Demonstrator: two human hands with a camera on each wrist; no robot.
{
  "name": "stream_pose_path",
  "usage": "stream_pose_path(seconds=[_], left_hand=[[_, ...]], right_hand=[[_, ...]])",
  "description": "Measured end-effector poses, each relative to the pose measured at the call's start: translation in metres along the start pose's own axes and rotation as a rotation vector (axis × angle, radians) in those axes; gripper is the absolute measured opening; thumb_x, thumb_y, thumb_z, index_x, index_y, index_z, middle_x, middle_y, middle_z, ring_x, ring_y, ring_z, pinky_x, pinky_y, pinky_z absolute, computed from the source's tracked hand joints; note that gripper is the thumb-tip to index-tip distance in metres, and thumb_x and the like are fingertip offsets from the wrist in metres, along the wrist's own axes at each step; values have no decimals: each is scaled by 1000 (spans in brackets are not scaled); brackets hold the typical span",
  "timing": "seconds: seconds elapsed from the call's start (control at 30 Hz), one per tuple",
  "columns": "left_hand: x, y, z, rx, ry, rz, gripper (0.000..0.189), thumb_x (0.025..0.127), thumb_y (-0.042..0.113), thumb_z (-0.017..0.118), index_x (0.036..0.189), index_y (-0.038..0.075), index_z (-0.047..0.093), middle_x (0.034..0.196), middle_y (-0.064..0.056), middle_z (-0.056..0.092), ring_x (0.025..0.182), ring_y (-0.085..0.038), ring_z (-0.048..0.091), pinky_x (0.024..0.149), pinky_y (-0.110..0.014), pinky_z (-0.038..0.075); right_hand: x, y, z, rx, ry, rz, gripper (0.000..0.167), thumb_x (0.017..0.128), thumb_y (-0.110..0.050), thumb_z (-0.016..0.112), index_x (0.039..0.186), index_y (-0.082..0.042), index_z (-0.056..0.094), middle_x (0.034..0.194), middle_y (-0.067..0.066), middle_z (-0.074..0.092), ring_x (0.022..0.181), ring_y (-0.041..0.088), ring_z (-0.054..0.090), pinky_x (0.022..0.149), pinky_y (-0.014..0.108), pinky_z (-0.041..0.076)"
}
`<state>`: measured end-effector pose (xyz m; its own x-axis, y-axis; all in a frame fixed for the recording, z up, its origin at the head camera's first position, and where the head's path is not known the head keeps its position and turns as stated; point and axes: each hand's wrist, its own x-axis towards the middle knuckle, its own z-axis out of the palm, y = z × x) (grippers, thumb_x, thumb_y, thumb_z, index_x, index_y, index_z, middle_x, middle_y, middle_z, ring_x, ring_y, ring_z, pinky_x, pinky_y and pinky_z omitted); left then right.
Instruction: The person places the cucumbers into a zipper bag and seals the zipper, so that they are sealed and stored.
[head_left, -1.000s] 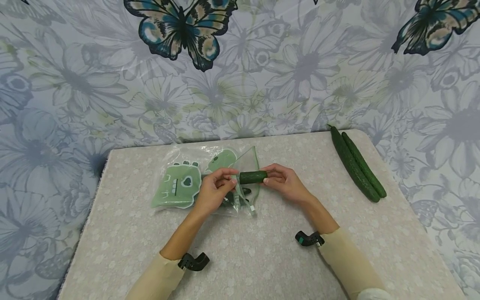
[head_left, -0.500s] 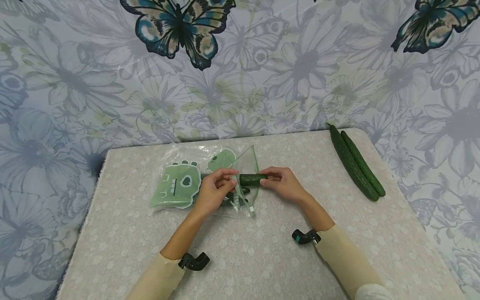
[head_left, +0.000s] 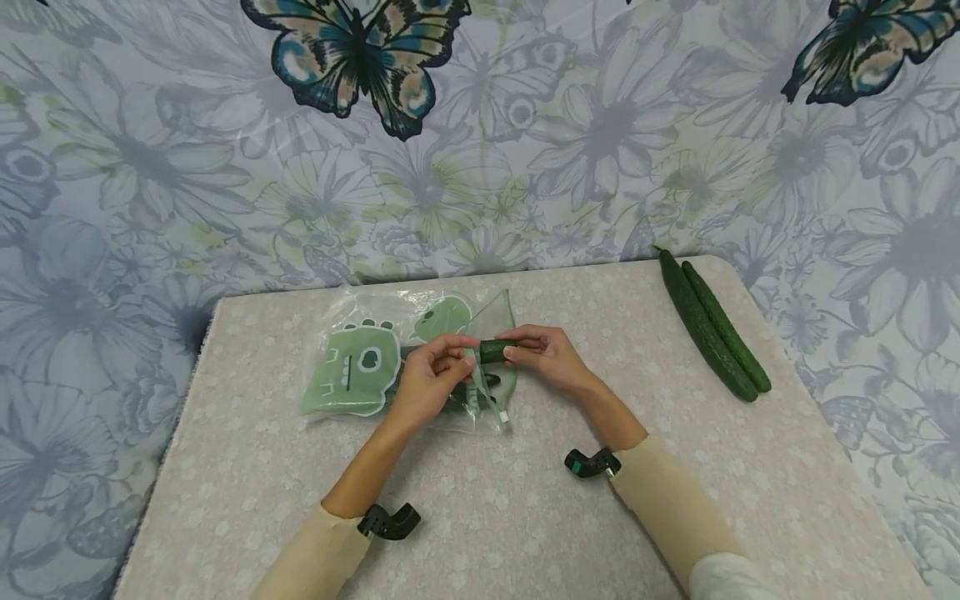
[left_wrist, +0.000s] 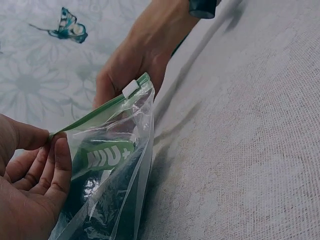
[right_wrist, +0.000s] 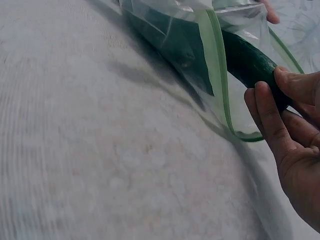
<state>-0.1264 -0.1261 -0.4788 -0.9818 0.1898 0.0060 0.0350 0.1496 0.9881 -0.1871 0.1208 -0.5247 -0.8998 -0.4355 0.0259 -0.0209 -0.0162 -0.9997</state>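
A clear zip bag (head_left: 363, 367) with a green cartoon print lies on the table, its green-edged mouth toward the right. My left hand (head_left: 431, 377) pinches the rim of that mouth between thumb and fingers, plain in the left wrist view beside the white slider (left_wrist: 131, 89). My right hand (head_left: 552, 360) grips the outer end of a cucumber (right_wrist: 250, 60), most of whose length is inside the bag. Another dark green cucumber (right_wrist: 185, 47) shows through the plastic, below the gripped one. The inner end of the gripped cucumber is hidden by the print and my left hand.
Two more cucumbers (head_left: 708, 329) lie side by side at the table's right back. A pale patterned cloth covers the table (head_left: 495, 517), and a wall hanging with butterflies (head_left: 367, 62) stands right behind its back edge.
My right hand has moved left, pushing the cucumber further into the bag, so less of it sticks out. My left hand has kept its pinch on the bag's rim.
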Motion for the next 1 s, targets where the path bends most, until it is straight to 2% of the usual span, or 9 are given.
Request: stream_pose_path(seconds=[0.13,0.3,0.37,0.47,0.53,0.6,0.67,0.8,1.0], left_hand=[[0,-1,0,0,4,4,26,105,11,70,131,10,73,106,-14,67,86,-19,74,85,-45,69],[-1,0,1,-7,1,7,26,105,11,70,131,9,73,106,-14,67,88,-22,75,85,-42,69],[-1,0,1,-5,-1,9,27,105,12,70,132,8,73,106,-15,67,88,-24,75,85,-42,69],[-2,0,1,-6,5,8,27,105,12,70,132,7,73,106,-14,67,88,-24,76,85,-44,69],[-2,-1,1,-10,9,7,27,105,11,70,132,7,73,105,-14,67,87,-22,76,84,-44,69],[-2,-1,0,-19,9,4,27,105,10,70,131,7,73,105,-13,66,85,-19,75,84,-43,69],[-2,-2,0,-31,6,7,27,104,9,70,131,5,72,104,-14,66,84,-15,74,84,-39,69],[-2,-3,1,-46,2,18,29,104,7,70,132,0,71,104,-14,64,82,-10,73,81,-29,69],[-3,-8,-2,-68,7,13,28,105,5,69,132,0,71,104,-14,64,83,-7,72,81,-26,68]], right_hand=[[5,1,7,6,-18,-15,29,103,-4,71,131,3,73,124,17,78,94,12,80,89,32,69],[7,0,15,-42,-71,-8,31,104,-4,70,134,1,73,131,20,75,103,17,81,95,37,69],[6,-2,16,-128,-73,-3,30,103,-7,72,133,-4,74,131,18,76,105,18,80,95,34,68],[3,-3,16,-332,-50,-23,28,102,-13,75,130,-11,77,128,10,78,107,18,79,93,30,67],[1,-3,17,-464,-38,-42,28,101,-16,77,129,-13,77,125,7,79,106,18,78,91,30,67],[-1,-3,16,-539,-37,-60,29,101,-16,77,130,-12,77,124,7,79,107,20,78,92,32,67],[-4,-4,15,-561,-44,-67,31,101,-14,77,132,-11,76,126,7,78,109,22,78,94,34,67],[-15,-8,6,-534,-34,-46,35,102,-14,76,136,-11,73,133,7,76,114,22,77,101,34,65],[-45,-18,-27,-537,14,-5,36,103,-21,75,137,-8,72,135,9,76,116,22,76,105,39,64]])
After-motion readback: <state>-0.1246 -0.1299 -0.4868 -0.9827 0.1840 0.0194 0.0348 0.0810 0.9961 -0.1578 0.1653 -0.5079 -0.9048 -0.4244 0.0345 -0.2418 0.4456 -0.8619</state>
